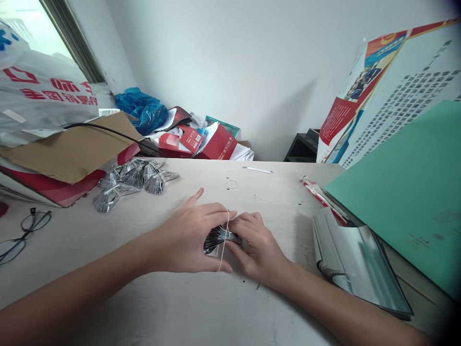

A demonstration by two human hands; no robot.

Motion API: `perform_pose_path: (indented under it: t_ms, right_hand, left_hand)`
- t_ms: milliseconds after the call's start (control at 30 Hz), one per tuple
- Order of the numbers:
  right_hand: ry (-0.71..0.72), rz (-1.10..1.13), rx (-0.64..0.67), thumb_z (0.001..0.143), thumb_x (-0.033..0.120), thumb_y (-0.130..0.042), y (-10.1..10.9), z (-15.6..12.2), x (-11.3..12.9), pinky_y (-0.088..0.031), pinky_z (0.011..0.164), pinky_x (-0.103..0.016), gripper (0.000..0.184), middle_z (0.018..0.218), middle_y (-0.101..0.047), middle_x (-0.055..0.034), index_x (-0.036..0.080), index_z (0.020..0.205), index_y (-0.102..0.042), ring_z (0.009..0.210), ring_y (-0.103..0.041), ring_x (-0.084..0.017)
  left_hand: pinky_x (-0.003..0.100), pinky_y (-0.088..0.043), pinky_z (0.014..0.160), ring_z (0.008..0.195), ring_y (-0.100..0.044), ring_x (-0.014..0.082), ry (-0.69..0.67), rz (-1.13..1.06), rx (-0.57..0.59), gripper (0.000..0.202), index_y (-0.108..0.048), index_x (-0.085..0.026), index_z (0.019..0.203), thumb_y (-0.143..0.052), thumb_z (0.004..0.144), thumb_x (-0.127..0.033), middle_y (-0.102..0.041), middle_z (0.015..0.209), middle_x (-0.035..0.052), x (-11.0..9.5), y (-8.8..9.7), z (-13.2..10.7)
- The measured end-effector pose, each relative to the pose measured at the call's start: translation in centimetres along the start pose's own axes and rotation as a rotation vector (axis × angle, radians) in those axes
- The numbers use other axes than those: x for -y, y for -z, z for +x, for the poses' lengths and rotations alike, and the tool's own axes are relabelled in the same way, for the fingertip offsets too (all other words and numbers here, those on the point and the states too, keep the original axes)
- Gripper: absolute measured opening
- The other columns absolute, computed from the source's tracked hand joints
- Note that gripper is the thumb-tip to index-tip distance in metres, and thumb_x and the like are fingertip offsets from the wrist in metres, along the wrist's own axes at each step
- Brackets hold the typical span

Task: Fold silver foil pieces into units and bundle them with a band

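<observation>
A fan-shaped bundle of thin silver strips (215, 239) is between my hands above the table. My right hand (257, 245) pinches its narrower end, with part of the bundle hidden behind the fingers. A pale rubber band (222, 253) is looped over the fingers and thumb of my left hand (192, 235), stretched taut and passing round the bundle's middle. My left palm curves about the bundle's wide end; whether it touches is unclear. Farther off on the table lies a loose rubber band (231, 183). Several similar silver bundles (134, 174), pinched at the middle, lie in a heap at the left.
Eyeglasses (27, 233) rest at the table's left, beside a cardboard box (72, 149). A thin white strip (259, 170) lies near the far edge. At the right stand a clear-sleeved folder (356, 259), a green board (410, 192) and a printed poster (389, 91).
</observation>
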State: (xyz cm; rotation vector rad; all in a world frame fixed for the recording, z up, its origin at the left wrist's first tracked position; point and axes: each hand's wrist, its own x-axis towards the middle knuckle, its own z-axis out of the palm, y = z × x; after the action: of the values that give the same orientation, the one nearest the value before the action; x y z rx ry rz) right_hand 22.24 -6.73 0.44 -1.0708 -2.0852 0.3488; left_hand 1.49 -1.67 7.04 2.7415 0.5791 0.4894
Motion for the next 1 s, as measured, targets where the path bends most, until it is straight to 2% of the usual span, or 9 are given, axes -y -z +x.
perform_pose_path:
  t_ms: [133,200,333,433,600,667,733,833,1000]
  right_hand:
    - [0.024,-0.043,-0.003,0.093,0.023,-0.057,-0.1,-0.1,0.3,-0.029,0.079,-0.031,0.008,0.090,-0.070,-0.0030,0.017,0.092,-0.062,0.086,-0.051,-0.014]
    - [0.033,-0.036,-0.023,0.093,0.024,-0.058,0.0,-0.2,0.3,-0.029,0.080,-0.031,0.007,0.090,-0.069,-0.0025,0.018,0.094,-0.062,0.087,-0.052,-0.013]
    - [0.048,-0.001,-0.047,0.092,0.024,-0.059,0.2,-0.2,0.2,-0.032,0.082,-0.031,0.009,0.095,-0.069,-0.0023,0.019,0.100,-0.062,0.090,-0.054,-0.014]
    - [-0.007,0.048,-0.058,0.092,0.026,-0.061,0.3,-0.2,0.1,-0.033,0.080,-0.030,0.010,0.087,-0.067,-0.0014,0.019,0.099,-0.062,0.084,-0.052,-0.013]
    - [-0.035,0.066,-0.054,0.092,0.026,-0.061,0.1,-0.2,0.0,-0.032,0.078,-0.030,0.009,0.084,-0.065,-0.0011,0.018,0.096,-0.062,0.081,-0.050,-0.012]
    - [0.004,0.059,-0.050,0.092,0.025,-0.060,-0.1,-0.3,0.2,-0.031,0.077,-0.029,0.008,0.083,-0.065,-0.0006,0.018,0.095,-0.061,0.080,-0.049,-0.011]
    - [0.042,0.060,-0.057,0.092,0.023,-0.059,-0.2,-0.3,0.3,-0.030,0.077,-0.029,0.007,0.082,-0.065,-0.0001,0.017,0.094,-0.061,0.080,-0.049,-0.011]
    - [0.067,0.072,-0.064,0.090,0.021,-0.060,-0.2,-0.4,0.5,-0.031,0.077,-0.028,0.006,0.083,-0.065,0.0007,0.018,0.095,-0.061,0.080,-0.049,-0.010]
    - [0.035,0.111,-0.091,0.088,0.022,-0.062,-0.4,-0.3,0.1,-0.035,0.078,-0.028,0.007,0.082,-0.065,0.0011,0.017,0.093,-0.060,0.079,-0.051,-0.010]
  left_hand:
    - [0.065,-0.008,0.124,0.111,-0.066,0.0254,-0.035,0.088,0.035,0.047,-0.059,-0.018,0.125,-0.073,0.084,-0.035,-0.069,0.120,0.0098,-0.6,-0.3,0.1]
    - [0.065,-0.007,0.124,0.111,-0.066,0.0243,-0.043,0.074,0.034,0.046,-0.058,-0.018,0.126,-0.072,0.083,-0.031,-0.069,0.120,0.0091,-0.5,-0.3,0.1]
    - [0.067,-0.008,0.124,0.112,-0.067,0.0243,-0.077,-0.012,0.008,0.051,-0.059,-0.021,0.129,-0.075,0.083,-0.038,-0.069,0.122,0.0093,0.2,0.0,0.1]
    - [0.063,-0.010,0.126,0.108,-0.069,0.0218,-0.107,-0.066,-0.047,0.046,-0.063,-0.023,0.125,-0.077,0.084,-0.038,-0.071,0.117,0.0064,0.9,-0.1,0.1]
    - [0.051,-0.023,0.125,0.094,-0.069,0.0139,-0.067,-0.073,-0.092,0.027,-0.064,-0.023,0.115,-0.065,0.089,-0.018,-0.073,0.102,-0.0009,0.8,-0.2,-0.1]
    - [0.045,-0.033,0.118,0.088,-0.067,0.0127,-0.046,-0.102,-0.085,0.023,-0.063,-0.021,0.109,-0.065,0.087,-0.015,-0.070,0.094,-0.0027,0.5,-0.1,-0.1]
    - [0.035,-0.047,0.099,0.084,-0.063,0.0126,0.005,-0.162,-0.090,0.020,-0.062,-0.020,0.102,-0.066,0.084,-0.014,-0.067,0.090,-0.0025,0.1,0.0,0.0]
    - [0.028,-0.046,0.071,0.077,-0.058,0.0122,0.094,-0.260,-0.064,0.019,-0.058,-0.019,0.096,-0.066,0.080,-0.013,-0.063,0.088,-0.0017,-0.2,0.1,0.1]
    - [0.028,-0.045,0.074,0.083,-0.056,0.0132,0.102,-0.327,-0.017,0.025,-0.055,-0.018,0.103,-0.065,0.082,-0.014,-0.060,0.097,0.0002,-0.1,0.4,0.1]
